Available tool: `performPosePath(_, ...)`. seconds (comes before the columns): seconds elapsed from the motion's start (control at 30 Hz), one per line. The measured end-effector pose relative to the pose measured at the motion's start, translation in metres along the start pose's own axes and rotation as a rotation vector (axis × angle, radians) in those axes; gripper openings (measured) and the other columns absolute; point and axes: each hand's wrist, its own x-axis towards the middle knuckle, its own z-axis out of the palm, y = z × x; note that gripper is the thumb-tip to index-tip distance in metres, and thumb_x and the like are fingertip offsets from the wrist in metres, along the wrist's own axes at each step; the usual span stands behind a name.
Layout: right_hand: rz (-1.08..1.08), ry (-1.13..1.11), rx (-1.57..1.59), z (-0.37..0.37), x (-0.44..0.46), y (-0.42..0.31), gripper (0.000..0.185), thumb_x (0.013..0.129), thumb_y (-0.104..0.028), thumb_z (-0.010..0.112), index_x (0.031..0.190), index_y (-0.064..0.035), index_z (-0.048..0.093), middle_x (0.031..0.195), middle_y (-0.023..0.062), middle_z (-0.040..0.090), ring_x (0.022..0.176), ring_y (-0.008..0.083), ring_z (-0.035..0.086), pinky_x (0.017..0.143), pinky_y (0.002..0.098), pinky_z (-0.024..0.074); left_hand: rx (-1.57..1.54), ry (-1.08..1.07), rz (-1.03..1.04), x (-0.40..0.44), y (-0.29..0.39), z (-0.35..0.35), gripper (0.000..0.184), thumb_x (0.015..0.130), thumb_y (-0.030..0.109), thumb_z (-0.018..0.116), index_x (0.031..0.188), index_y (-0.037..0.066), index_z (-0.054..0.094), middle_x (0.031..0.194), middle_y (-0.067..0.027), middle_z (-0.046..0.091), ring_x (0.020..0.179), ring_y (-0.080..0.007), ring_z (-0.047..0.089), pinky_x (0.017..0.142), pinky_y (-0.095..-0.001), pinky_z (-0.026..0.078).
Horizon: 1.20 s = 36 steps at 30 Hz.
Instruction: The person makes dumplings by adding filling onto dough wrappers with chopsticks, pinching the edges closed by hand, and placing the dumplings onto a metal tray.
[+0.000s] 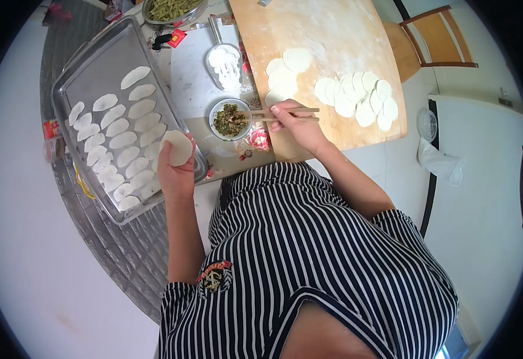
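A round dumpling wrapper (179, 148) rests in my left hand (176, 173), whose fingers curl up around it beside the tray's near right corner. My right hand (297, 127) grips a pair of chopsticks (305, 113). Their tips point left into a small white bowl (211, 125) of chopped brown-green filling (229, 121). Rows of folded dumplings (122, 140) lie on the metal tray (134, 36) at left. Flat round wrappers (366, 96) overlap on the wooden board (324, 30), with more wrappers (285, 70) just beyond my right hand.
A metal scoop (216, 33) holding white flour (224, 64) lies on a pale sheet behind the bowl. At the back stands a metal bowl of green pieces (171, 8). A red packet (177, 38) sits near the tray. Right of the board is a wooden chair (441, 39).
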Motion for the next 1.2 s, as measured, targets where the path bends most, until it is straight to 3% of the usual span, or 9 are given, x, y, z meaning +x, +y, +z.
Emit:
performPosePath(0.13,-0.100,0.038,0.029,0.005,0.011,0.020,0.026,0.096,-0.023,0.061,0.104,0.0018,0.065,0.083,0.0050,0.066,0.073,0.0093,0.063,0.071,0.0228,0.0524,-0.085,-0.004,-0.015,-0.002,-0.006,-0.015,0.031,0.097,0.016,0.049,0.119,-0.005,0.052,0.115,-0.0191,0.062,0.112,-0.0304,0.061,0.098,-0.0451,0.052)
performPosePath(0.27,-0.053,-0.020,0.031,0.009,0.024,0.022,0.027,0.096,-0.022,0.062,0.102,0.0037,0.065,0.087,0.0077,0.069,0.074,0.0097,0.065,0.070,0.0220,0.0525,-0.111,0.001,-0.029,-0.005,-0.006,-0.014,0.032,0.095,0.016,0.050,0.120,-0.005,0.051,0.117,-0.0189,0.062,0.113,-0.0311,0.060,0.099,-0.0456,0.051)
performPosePath(0.5,-0.034,0.087,0.176,0.013,0.024,0.030,0.029,0.098,-0.023,0.056,0.103,0.0049,0.064,0.091,0.0116,0.069,0.076,0.0146,0.067,0.072,0.0253,0.0576,-0.150,0.021,-0.022,-0.009,-0.005,-0.026,0.033,0.096,0.014,0.049,0.122,-0.006,0.049,0.119,-0.0188,0.061,0.114,-0.0311,0.060,0.099,-0.0461,0.051)
performPosePath(0.8,-0.023,0.122,0.292,-0.001,0.003,0.028,0.036,0.102,-0.029,0.049,0.105,0.0055,0.061,0.092,0.0142,0.067,0.078,0.0180,0.069,0.072,0.0259,0.0593,-0.132,-0.041,-0.009,0.013,-0.016,-0.042,0.034,0.096,0.012,0.044,0.124,-0.006,0.051,0.124,-0.0184,0.059,0.113,-0.0279,0.060,0.097,-0.0387,0.051)
performPosePath(0.83,-0.051,0.123,0.336,0.002,-0.004,0.028,0.037,0.102,-0.029,0.048,0.105,0.0053,0.061,0.092,0.0138,0.066,0.078,0.0182,0.069,0.071,0.0256,0.0591,0.365,-0.151,0.177,0.016,-0.022,-0.046,0.037,0.097,0.013,0.043,0.128,-0.007,0.047,0.126,-0.0181,0.058,0.116,-0.0288,0.058,0.098,-0.0403,0.049)
performPosePath(0.9,-0.059,0.119,0.381,0.004,-0.014,0.017,0.037,0.102,-0.030,0.048,0.105,0.0051,0.061,0.091,0.0134,0.066,0.078,0.0184,0.069,0.070,0.0254,0.0590,0.866,-0.238,0.357,0.023,-0.031,-0.043,0.041,0.098,0.015,0.042,0.132,-0.008,0.043,0.128,-0.0178,0.058,0.119,-0.0297,0.056,0.099,-0.0418,0.048)
performPosePath(1.0,-0.112,0.054,0.445,0.009,-0.030,-0.007,0.037,0.102,-0.029,0.048,0.104,0.0052,0.060,0.091,0.0130,0.065,0.077,0.0187,0.069,0.069,0.0251,0.0588,0.502,-0.299,0.109,0.026,-0.041,-0.017,0.036,0.100,0.014,0.039,0.126,-0.007,0.049,0.127,-0.0187,0.057,0.120,-0.0302,0.055,0.104,-0.0429,0.044)
performPosePath(1.07,-0.153,-0.014,0.489,0.018,-0.040,-0.016,0.037,0.102,-0.029,0.048,0.105,0.0056,0.060,0.090,0.0132,0.065,0.076,0.0192,0.069,0.069,0.0251,0.0587,-0.258,-0.247,-0.333,0.017,-0.033,0.009,0.039,0.101,0.018,0.036,0.130,-0.008,0.044,0.130,-0.0198,0.054,0.123,-0.0315,0.052,0.108,-0.0450,0.040)
performPosePath(1.2,-0.149,-0.033,0.444,0.026,-0.039,-0.026,0.037,0.103,-0.029,0.045,0.109,0.0046,0.060,0.089,0.0114,0.065,0.074,0.0180,0.069,0.066,0.0253,0.0581,-0.320,-0.376,-0.423,0.012,-0.030,0.030,0.043,0.103,0.021,0.033,0.133,-0.008,0.041,0.134,-0.0203,0.052,0.125,-0.0317,0.050,0.110,-0.0451,0.037)
